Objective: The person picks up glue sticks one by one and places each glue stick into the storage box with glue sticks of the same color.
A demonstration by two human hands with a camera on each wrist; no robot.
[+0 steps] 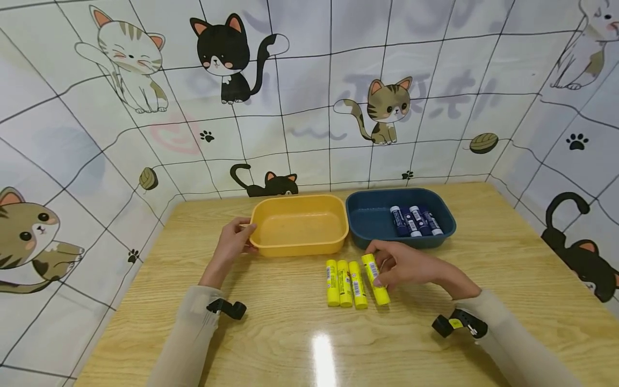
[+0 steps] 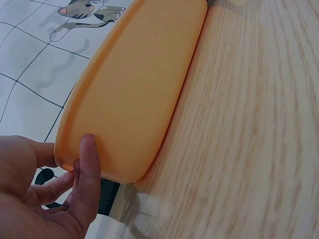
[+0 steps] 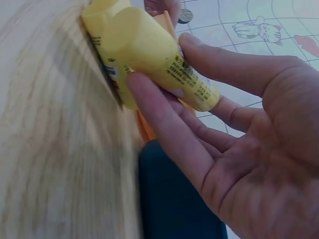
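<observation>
My left hand [image 1: 231,243] grips the left end of a yellow plastic basket [image 1: 300,249]. In the left wrist view, its fingers lie on both sides of the basket wall [image 2: 119,99]. My right hand [image 1: 411,264] pinches a yellow glue stick [image 1: 372,269] between thumb and fingers, as the right wrist view also shows. This glue stick [image 3: 149,50] leans at a slight angle. Just left of it, three more yellow glue sticks [image 1: 344,283] lie side by side on the table, in front of the baskets.
A dark blue basket [image 1: 365,219] stands against the yellow one's right side, with several dark blue glue sticks [image 1: 419,223] in its right part. Both rest near the back of the wooden table [image 1: 271,322]. Behind hangs a cat-patterned backdrop [image 1: 309,129].
</observation>
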